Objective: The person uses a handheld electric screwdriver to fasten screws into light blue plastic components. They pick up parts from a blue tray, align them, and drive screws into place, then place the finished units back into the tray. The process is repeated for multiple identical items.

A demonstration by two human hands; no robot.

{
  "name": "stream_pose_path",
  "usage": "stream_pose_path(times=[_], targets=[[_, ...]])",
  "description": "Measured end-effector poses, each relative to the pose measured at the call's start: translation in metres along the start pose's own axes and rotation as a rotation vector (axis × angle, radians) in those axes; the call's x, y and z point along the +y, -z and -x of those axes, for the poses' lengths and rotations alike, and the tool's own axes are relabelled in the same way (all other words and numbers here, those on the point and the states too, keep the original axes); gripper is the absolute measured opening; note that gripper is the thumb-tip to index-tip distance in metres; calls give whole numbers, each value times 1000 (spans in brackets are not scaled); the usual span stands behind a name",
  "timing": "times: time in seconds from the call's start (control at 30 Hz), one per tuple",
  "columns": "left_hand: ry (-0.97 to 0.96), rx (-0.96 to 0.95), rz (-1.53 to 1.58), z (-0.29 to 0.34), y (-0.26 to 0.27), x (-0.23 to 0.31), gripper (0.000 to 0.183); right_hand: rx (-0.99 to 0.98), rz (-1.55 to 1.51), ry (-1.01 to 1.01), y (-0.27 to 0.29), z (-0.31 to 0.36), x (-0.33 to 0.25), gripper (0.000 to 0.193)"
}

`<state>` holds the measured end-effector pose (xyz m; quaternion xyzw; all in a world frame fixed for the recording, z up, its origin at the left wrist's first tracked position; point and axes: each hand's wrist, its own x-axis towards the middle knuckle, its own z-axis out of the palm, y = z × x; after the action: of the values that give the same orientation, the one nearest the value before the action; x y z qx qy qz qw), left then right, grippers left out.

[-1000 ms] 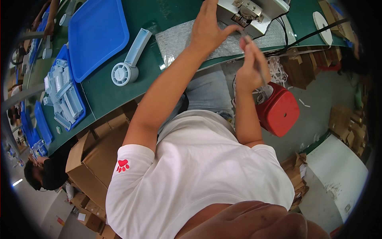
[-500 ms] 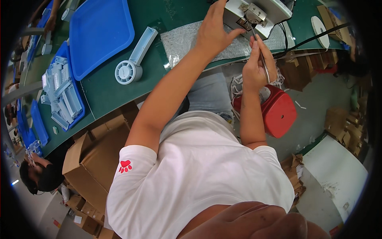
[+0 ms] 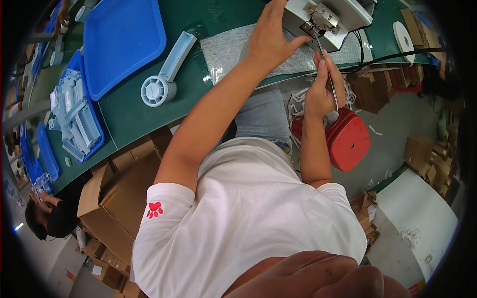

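My right hand (image 3: 324, 89) grips a pair of metal tweezers (image 3: 333, 93) between thumb and fingers. The tweezers point up into the metal mechanism on the front of a light grey machine (image 3: 297, 22), and their tips are too small to make out there. To its left, my left hand (image 3: 268, 37) is open, with the thumb stretched toward the mechanism. Its fingertips run out at the top edge beside the machine, so what they touch is hidden. A sheet of bubble wrap (image 3: 226, 52) lies under the machine and my left hand.
On the green table (image 3: 129, 116) lie a light blue handheld fan casing (image 3: 159, 90), a blue tray (image 3: 124, 44) and another tray of pale blue casings (image 3: 77, 116). A white reel (image 3: 403, 42) and black cables are right. A red stool (image 3: 348, 141) and cardboard boxes (image 3: 117, 198) stand below.
The view has shifted slightly, and the machine appears a little farther right. My right hand and the tweezers sit slightly lower in the picture. My left hand keeps its spread pose.
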<state>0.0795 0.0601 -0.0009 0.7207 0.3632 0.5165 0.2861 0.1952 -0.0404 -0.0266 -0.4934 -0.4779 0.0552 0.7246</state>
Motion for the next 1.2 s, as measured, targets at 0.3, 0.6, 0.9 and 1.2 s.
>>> stream_pose_path(times=[0.3, 0.6, 0.9, 1.2], targets=[[-11, -1, -29, -1, 0, -2, 99, 147, -147, -281, -16, -6, -11, 21], [-49, 7, -29, -1, 1, 1, 99, 143, -123, -201, -31, -6, -4, 21], [-19, -7, -14, -3, 4, 2, 99, -80, -52, -61, 7, 20, -13, 18], [-6, -30, -8, -2, -3, -3, 103, -18, -41, -15, -6, 0, -9, 19]])
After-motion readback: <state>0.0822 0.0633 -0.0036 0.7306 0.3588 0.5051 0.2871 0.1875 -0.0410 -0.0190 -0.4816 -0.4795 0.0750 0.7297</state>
